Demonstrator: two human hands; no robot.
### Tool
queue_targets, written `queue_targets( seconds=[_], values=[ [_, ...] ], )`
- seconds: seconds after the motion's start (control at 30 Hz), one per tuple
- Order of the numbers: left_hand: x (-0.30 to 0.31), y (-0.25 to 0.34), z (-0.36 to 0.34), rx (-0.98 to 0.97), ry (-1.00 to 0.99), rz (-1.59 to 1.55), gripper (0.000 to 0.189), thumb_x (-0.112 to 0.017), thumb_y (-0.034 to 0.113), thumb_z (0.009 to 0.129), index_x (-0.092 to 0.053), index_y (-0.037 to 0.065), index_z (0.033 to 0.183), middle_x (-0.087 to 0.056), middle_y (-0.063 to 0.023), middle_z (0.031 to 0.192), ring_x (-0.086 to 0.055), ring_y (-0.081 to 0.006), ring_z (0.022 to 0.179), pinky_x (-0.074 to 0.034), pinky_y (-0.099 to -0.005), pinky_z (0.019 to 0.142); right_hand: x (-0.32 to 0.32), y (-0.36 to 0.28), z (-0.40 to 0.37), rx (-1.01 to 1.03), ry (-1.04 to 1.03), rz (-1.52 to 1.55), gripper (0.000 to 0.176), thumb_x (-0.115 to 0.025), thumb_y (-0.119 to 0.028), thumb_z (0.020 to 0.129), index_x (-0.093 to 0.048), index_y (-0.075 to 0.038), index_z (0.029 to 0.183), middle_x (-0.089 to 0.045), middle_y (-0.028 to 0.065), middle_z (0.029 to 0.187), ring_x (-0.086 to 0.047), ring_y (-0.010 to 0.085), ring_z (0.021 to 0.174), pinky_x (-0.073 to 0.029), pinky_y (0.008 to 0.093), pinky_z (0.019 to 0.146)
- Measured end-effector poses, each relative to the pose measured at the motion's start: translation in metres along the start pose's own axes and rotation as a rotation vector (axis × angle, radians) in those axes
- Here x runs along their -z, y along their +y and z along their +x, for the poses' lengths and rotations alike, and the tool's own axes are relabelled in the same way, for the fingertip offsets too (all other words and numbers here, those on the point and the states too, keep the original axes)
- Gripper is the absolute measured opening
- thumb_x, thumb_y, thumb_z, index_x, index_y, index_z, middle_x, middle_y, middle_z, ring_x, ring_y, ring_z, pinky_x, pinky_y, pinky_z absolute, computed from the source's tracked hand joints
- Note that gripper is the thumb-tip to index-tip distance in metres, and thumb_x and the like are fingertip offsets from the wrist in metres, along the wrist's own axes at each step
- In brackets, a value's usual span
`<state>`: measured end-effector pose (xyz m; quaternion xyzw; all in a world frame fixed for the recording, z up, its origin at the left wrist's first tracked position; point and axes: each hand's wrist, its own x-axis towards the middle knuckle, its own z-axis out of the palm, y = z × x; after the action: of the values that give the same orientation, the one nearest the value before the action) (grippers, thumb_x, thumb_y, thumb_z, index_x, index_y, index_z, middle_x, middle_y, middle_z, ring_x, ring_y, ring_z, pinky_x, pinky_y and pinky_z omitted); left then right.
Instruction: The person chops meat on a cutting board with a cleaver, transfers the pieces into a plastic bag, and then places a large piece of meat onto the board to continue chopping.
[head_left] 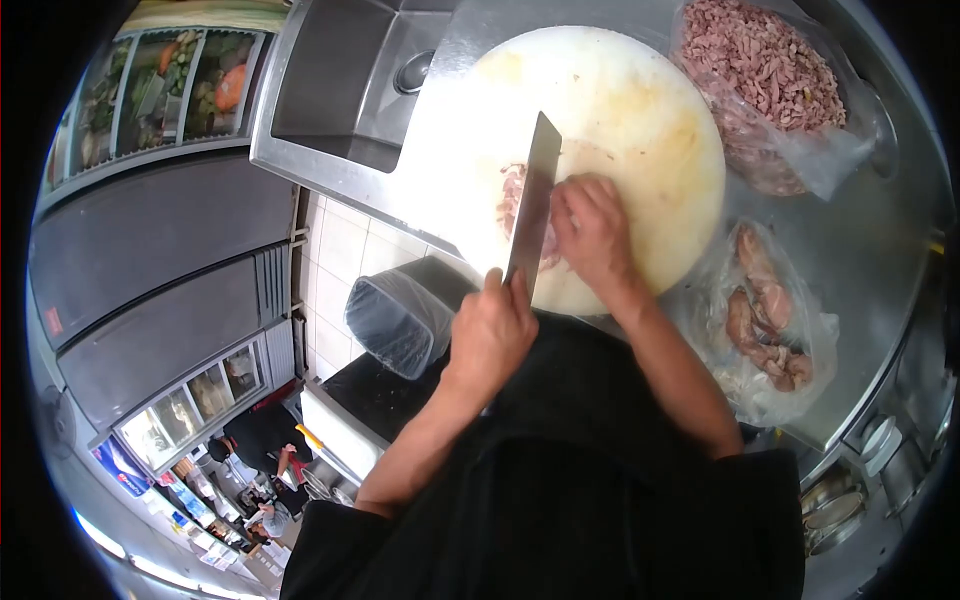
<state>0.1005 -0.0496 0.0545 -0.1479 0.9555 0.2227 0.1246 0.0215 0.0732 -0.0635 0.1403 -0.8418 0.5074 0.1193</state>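
A cleaver (535, 195) stands on edge over the round white cutting board (650, 120), its handle in my left hand (492, 328), whose fingers are wrapped round it. Cut pieces of meat (511, 190) lie on the left side of the blade. Against the blade's right side, my right hand (592, 228) has its fingers curled on a piece of meat (549, 250), mostly hidden by the hand and blade. Right of the board, a plastic bag of chopped meat (765, 65) lies open, and larger meat pieces (765, 280) rest on another clear bag below it.
A metal sink (345, 85) is at the upper left. Below it stands a lined bin (400, 315). The steel counter (860, 240) runs along the right, with metal bowls (832, 510) at the lower right. Another person (262, 440) is in the distance at the lower left.
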Motion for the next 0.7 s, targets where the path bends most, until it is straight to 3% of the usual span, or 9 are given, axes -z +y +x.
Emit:
queue_targets(
  seconds=[0.07, 0.2, 0.3, 0.4, 0.5, 0.57, 0.7],
  values=[
    [-0.013, 0.006, 0.007, 0.017, 0.035, -0.008, 0.032, -0.058, 0.018, 0.101, -0.058, -0.006, 0.081, -0.059, -0.0351, 0.067, -0.062, -0.0539, 0.068, -0.049, -0.0571, 0.058, -0.002, 0.002, 0.000, 0.009, -0.004, 0.006, 0.009, -0.066, -0.003, 0.090, -0.067, 0.000, 0.098, -0.067, 0.0142, 0.101, -0.061, 0.0349, 0.101, -0.051, 0.0425, 0.092],
    [-0.028, 0.024, 0.089, -0.113, 0.194, -0.161, 0.033, -0.055, 0.019, 0.102, -0.059, -0.008, 0.084, -0.061, -0.0357, 0.069, -0.063, -0.0538, 0.069, -0.051, -0.0563, 0.059, 0.000, 0.005, -0.002, 0.028, -0.046, 0.004, 0.011, -0.064, -0.002, 0.088, -0.065, 0.002, 0.098, -0.065, 0.0166, 0.102, -0.059, 0.0365, 0.102, -0.051, 0.0436, 0.092],
    [-0.020, 0.036, 0.132, -0.139, 0.189, -0.171, 0.034, -0.053, 0.020, 0.103, -0.061, -0.009, 0.085, -0.061, -0.0363, 0.070, -0.063, -0.0538, 0.071, -0.052, -0.0552, 0.060, 0.001, 0.003, -0.005, 0.003, -0.052, -0.009, 0.013, -0.064, -0.002, 0.087, -0.063, 0.003, 0.100, -0.063, 0.0185, 0.104, -0.058, 0.0374, 0.103, -0.050, 0.0445, 0.093],
    [0.017, 0.040, 0.102, -0.099, 0.044, -0.130, 0.041, -0.051, 0.025, 0.103, -0.061, -0.007, 0.080, -0.062, -0.0367, 0.071, -0.064, -0.0532, 0.071, -0.054, -0.0541, 0.064, 0.001, 0.003, -0.001, 0.023, -0.017, -0.064, 0.015, -0.064, -0.003, 0.087, -0.062, 0.001, 0.102, -0.061, 0.0185, 0.104, -0.056, 0.0372, 0.104, -0.047, 0.0452, 0.096],
    [0.027, 0.028, 0.039, -0.048, -0.015, -0.010, 0.037, -0.055, 0.021, 0.102, -0.059, -0.007, 0.077, -0.060, -0.0367, 0.068, -0.063, -0.0545, 0.068, -0.052, -0.0583, 0.062, -0.002, 0.002, -0.005, 0.033, -0.043, -0.107, 0.015, -0.064, -0.003, 0.087, -0.061, 0.001, 0.101, -0.060, 0.0179, 0.103, -0.055, 0.0372, 0.104, -0.046, 0.0451, 0.097],
    [0.019, 0.014, 0.002, -0.005, -0.060, 0.010, 0.030, -0.055, 0.018, 0.101, -0.058, -0.005, 0.082, -0.060, -0.0364, 0.066, -0.063, -0.0542, 0.065, -0.052, -0.0609, 0.059, -0.005, 0.002, -0.004, 0.022, -0.016, -0.104, 0.014, -0.063, -0.003, 0.087, -0.060, 0.001, 0.100, -0.058, 0.0176, 0.102, -0.055, 0.0370, 0.103, -0.046, 0.0450, 0.097],
    [-0.015, 0.007, 0.005, -0.076, 0.028, -0.018, 0.027, -0.058, 0.012, 0.100, -0.058, -0.007, 0.081, -0.059, -0.0338, 0.065, -0.061, -0.0530, 0.063, -0.048, -0.0579, 0.055, -0.007, 0.005, -0.005, 0.065, -0.061, -0.114, 0.017, -0.065, -0.002, 0.084, -0.060, 0.002, 0.100, -0.058, 0.0185, 0.105, -0.054, 0.0373, 0.104, -0.047, 0.0445, 0.096]
  ],
)
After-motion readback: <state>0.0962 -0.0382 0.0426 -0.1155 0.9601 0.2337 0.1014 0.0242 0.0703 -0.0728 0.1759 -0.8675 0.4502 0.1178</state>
